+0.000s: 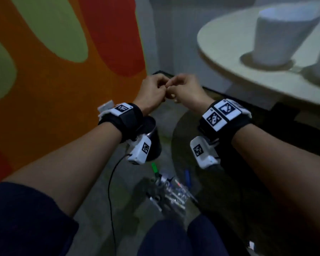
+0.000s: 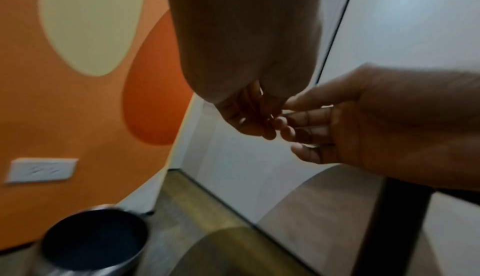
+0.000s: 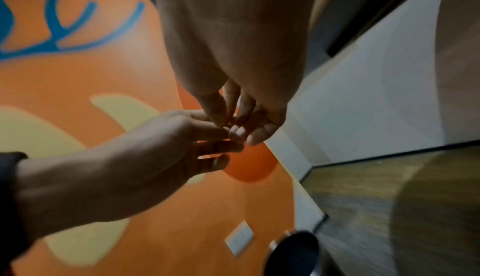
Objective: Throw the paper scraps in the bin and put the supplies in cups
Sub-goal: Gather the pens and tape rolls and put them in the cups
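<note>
Two hands meet fingertip to fingertip in the head view, the left hand (image 1: 151,93) and right hand (image 1: 186,89) both raised with fingers curled inward; whatever they might pinch between them is too small and blurred to make out, so I cannot tell whether either has hold of a scrap. Below the left wrist stands a dark, round metal bin (image 1: 153,139), mostly hidden by the wristband. Lower still, a blurred heap of supplies (image 1: 171,189) lies on the floor, pens and markers, one with a green cap. At the upper right a round pale bench (image 1: 229,52) carries two white cups (image 1: 281,32) near its left edge, the second cut off by the frame.

From the left wrist, the left palm (image 2: 246,44) fills the top, fingers hanging down to touch the right hand's (image 2: 363,126) loosely extended fingertips. The bin's (image 2: 93,241) shiny rim and dark inside sit at the lower left, directly beneath.

From the right wrist, the right hand (image 3: 233,54) points down, its fingertips meeting those of the left hand (image 3: 145,157); the bin (image 3: 293,255) is cut off at the bottom edge.
</note>
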Demonstrator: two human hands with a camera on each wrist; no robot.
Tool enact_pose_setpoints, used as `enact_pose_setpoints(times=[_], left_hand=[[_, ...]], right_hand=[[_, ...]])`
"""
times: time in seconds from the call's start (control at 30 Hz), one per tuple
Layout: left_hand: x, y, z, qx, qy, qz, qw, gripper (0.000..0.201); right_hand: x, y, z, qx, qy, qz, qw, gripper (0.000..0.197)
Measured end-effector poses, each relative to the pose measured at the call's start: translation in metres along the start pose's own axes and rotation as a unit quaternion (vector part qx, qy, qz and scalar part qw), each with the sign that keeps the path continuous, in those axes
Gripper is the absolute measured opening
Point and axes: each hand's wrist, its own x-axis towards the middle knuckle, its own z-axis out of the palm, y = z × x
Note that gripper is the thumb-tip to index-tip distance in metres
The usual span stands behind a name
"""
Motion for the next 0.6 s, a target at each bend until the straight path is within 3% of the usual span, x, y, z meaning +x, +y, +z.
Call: enact_pose_setpoints(times=[0.13,0.33,0.47,0.6], left_hand=[[-0.026,-0.153,0.037,0.015,-0.065,-0.139,0.988,0.029],[-0.095,-0.34,0.119,0.076,-0.197,-0.281,0.936,0.033],[-0.146,-0.421,0.174,0.117,-0.279,-0.376,0.876,0.021],[-0.196,-0.471,0.215,0.109,-0.261,-0.47,0.836,0.025]], right_hand=[[0.014,0.134,0.068,-0.067,-0.145,0.109,0.981,0.012],[-0.007,0.339,0.113,-0.202,-0.301,0.278,0.89,0.01],[-0.029,0.431,0.118,-0.277,-0.338,0.325,0.839,0.014],[-0.057,0.493,0.138,-0.303,-0.304,0.323,0.844,0.016]])
